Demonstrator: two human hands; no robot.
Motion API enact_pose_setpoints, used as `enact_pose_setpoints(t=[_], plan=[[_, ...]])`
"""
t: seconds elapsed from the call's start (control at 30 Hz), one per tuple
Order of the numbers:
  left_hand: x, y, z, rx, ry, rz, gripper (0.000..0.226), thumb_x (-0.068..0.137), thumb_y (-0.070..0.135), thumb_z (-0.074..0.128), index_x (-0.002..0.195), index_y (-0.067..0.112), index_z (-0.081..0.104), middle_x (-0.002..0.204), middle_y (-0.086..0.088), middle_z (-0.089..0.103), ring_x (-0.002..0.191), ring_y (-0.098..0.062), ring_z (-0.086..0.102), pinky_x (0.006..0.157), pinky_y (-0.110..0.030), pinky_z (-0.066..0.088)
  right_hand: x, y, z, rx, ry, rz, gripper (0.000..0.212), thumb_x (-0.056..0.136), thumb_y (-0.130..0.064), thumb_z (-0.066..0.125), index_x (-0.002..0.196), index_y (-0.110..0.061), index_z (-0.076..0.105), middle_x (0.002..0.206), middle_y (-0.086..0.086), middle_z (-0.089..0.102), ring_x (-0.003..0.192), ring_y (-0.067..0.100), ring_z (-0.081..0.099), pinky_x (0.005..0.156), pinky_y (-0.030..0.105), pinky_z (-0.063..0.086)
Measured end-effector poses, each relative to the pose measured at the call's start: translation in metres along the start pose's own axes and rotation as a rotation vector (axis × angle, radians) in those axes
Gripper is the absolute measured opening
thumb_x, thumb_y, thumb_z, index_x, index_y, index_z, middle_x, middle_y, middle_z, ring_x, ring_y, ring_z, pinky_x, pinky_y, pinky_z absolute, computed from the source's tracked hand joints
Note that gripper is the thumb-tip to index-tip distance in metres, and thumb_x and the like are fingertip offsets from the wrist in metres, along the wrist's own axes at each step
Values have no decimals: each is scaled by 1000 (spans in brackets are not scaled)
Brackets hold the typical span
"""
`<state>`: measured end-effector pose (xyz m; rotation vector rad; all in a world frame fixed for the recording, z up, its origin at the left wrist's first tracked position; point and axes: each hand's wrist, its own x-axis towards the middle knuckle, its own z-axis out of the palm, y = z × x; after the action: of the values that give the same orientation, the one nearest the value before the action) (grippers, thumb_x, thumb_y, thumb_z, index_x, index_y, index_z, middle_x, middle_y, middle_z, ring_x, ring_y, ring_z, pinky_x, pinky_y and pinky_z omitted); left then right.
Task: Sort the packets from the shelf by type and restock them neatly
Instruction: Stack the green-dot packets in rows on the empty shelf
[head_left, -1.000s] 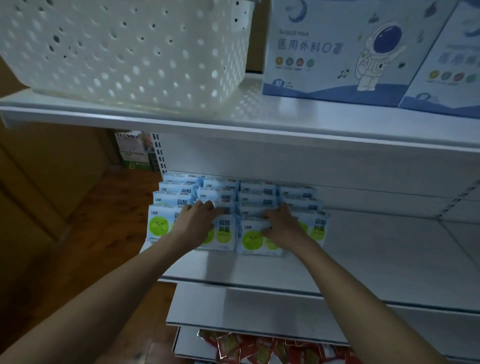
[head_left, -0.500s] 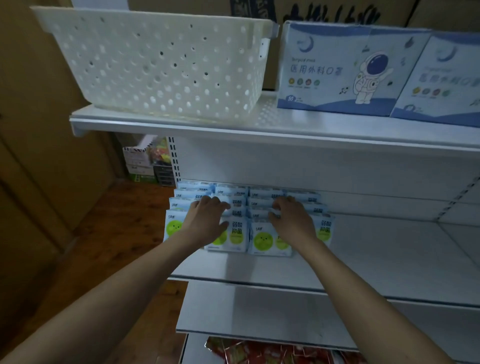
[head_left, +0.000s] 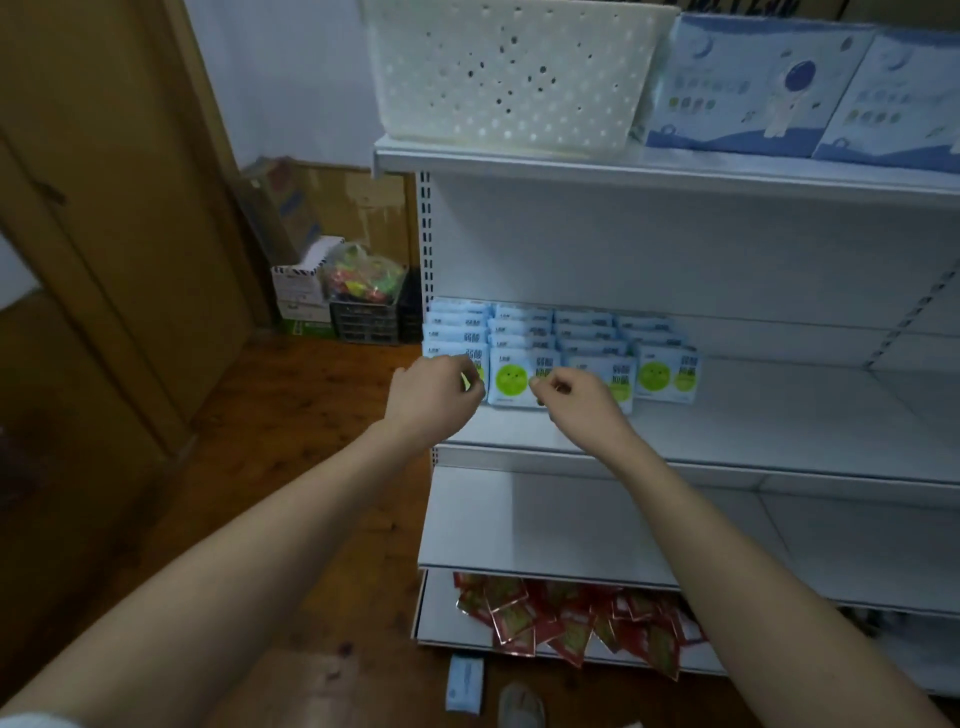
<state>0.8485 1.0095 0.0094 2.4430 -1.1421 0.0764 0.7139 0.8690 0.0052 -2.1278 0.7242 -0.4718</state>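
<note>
Blue-and-white packets with green round faces (head_left: 511, 379) stand in neat rows at the left end of the middle shelf (head_left: 779, 415). My left hand (head_left: 436, 397) hovers just in front of the leftmost row, covering part of its front packet, with fingers curled and nothing in them. My right hand (head_left: 576, 402) is in front of the third row, also curled and holding nothing. A loose heap of red packets (head_left: 571, 618) lies on the bottom shelf. One blue packet (head_left: 464, 682) lies on the floor below.
A white perforated basket (head_left: 509, 78) and blue astronaut boxes (head_left: 753, 88) stand on the top shelf. Cartons and a crate with a colourful bag (head_left: 363, 291) sit on the wooden floor at the left. A wooden door (head_left: 104, 234) stands further left.
Both hands have lifted off the packet rows and pulled back toward me, fingers now curled. The view has swung left and down, showing the floor and red packets.
</note>
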Motion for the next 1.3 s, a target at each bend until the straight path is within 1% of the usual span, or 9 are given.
enact_pose_setpoints(t=[0.1, 0.37, 0.57, 0.73, 0.87, 0.97, 1.1, 1.2, 1.3], plan=[[-32, -19, 0, -21, 14, -73, 20, 93, 40, 48, 96, 30, 65, 85, 9, 67, 84, -19, 60, 78, -38, 45, -27, -8, 23, -23, -70, 11, 34, 93, -27, 58, 64, -12, 47, 62, 4, 48, 60, 17, 42, 61, 30, 34], [-107, -81, 36, -71, -5, -375, 24, 94, 46, 51, 97, 26, 64, 88, 7, 65, 75, -12, 61, 72, -34, 58, -47, 15, 99, -204, -402, -9, 42, 91, -31, 59, 56, -18, 38, 52, -3, 39, 51, 13, 39, 56, 30, 32], [-154, -117, 84, -48, -76, -726, 24, 95, 45, 52, 91, 24, 62, 76, 6, 61, 63, -9, 58, 50, -21, 45, -48, 48, 163, -337, -730, -73, 38, 90, -35, 55, 58, -18, 45, 59, 1, 52, 61, 19, 56, 60, 33, 44], [-211, -127, 155, -110, -208, -955, 23, 90, 46, 53, 87, 24, 61, 84, 0, 66, 76, -20, 62, 66, -31, 55, -61, 106, 219, -493, -1020, -103, 31, 91, -36, 54, 70, -14, 49, 78, 14, 63, 79, 30, 61, 64, 36, 45], [-271, -128, 246, -220, -350, -1115, 21, 88, 44, 56, 91, 24, 61, 90, -2, 67, 83, -23, 63, 67, -30, 51, -88, 189, 269, -623, -1232, -85, 33, 94, -36, 53, 67, -18, 48, 86, 14, 63, 95, 34, 63, 70, 34, 42], [-322, -127, 323, -313, -460, -1214, 18, 88, 39, 57, 92, 22, 61, 92, -4, 67, 88, -26, 63, 66, -31, 46, -118, 266, 299, -707, -1356, -28, 29, 95, -34, 52, 96, -8, 64, 111, 19, 67, 107, 34, 61, 83, 34, 46], [-398, -127, 438, -438, -622, -1345, 15, 88, 37, 54, 97, 26, 60, 102, -5, 67, 92, -27, 63, 72, -34, 50, -168, 389, 341, -764, -1536, 58, 18, 94, -27, 55, 85, -11, 56, 93, 14, 60, 93, 27, 58, 73, 30, 41], [-458, -130, 525, -515, -779, -1378, 21, 91, 34, 54, 106, 22, 61, 109, -7, 66, 100, -28, 62, 82, -34, 51, -201, 482, 386, -847, -1682, 51, 27, 92, -40, 52, 101, -14, 53, 92, 7, 55, 99, 23, 54, 95, 40, 46], [-511, -148, 606, -497, -879, -1370, 30, 94, 36, 52, 119, 19, 56, 119, -10, 63, 109, -29, 60, 88, -37, 50, -224, 569, 436, -1062, -1819, 13, 63, 96, -44, 53, 145, -8, 37, 143, 14, 45, 131, 31, 44, 111, 44, 36]])
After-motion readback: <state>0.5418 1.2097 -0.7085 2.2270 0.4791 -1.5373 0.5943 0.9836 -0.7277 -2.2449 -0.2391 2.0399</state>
